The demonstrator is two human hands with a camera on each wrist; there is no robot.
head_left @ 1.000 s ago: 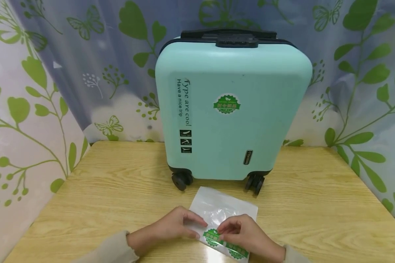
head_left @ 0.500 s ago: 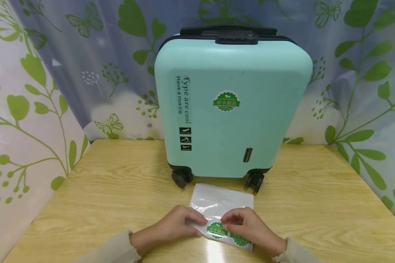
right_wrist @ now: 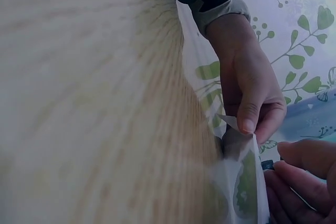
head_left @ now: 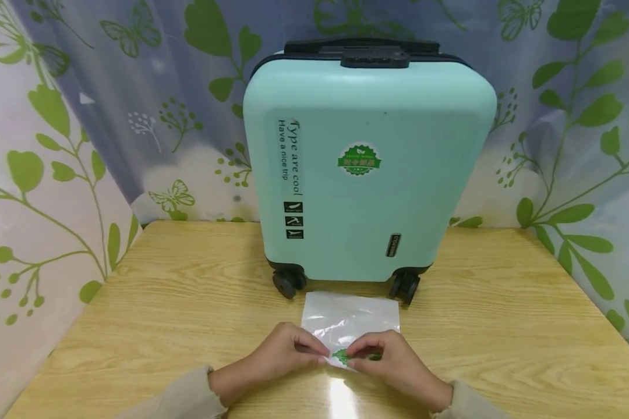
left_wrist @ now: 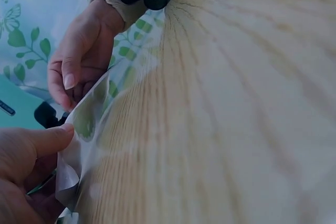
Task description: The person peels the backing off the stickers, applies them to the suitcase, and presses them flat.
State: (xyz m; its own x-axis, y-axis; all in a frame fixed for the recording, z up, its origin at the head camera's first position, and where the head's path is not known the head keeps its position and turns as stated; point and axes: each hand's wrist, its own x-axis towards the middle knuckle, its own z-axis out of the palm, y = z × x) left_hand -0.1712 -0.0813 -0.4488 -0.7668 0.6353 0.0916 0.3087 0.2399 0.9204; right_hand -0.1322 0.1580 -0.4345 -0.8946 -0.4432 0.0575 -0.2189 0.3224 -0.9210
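A white glossy sticker sheet (head_left: 340,314) with green scalloped stickers lies on the table before the suitcase (head_left: 367,203). Its near edge is bent up between both hands. My left hand (head_left: 290,349) pinches the left part of that edge, thumb against it, as the right wrist view also shows. My right hand (head_left: 390,361) has its fingers curled, thumb and forefinger tips close together at a green sticker (head_left: 340,356). This hand partly covers a second sticker. In the left wrist view, a pale flap (left_wrist: 67,177) of the sheet curls below the left thumb.
The mint suitcase stands upright on black wheels (head_left: 288,282), with a round green sticker (head_left: 359,159) on its front. Behind it hangs a leaf-patterned curtain (head_left: 188,116). A wood-grain table (head_left: 188,279) extends to both sides.
The sheet has shifted slightly away from me and left, and its near edge has tilted up, so less of the green stickers shows. Both hands stay at that edge.
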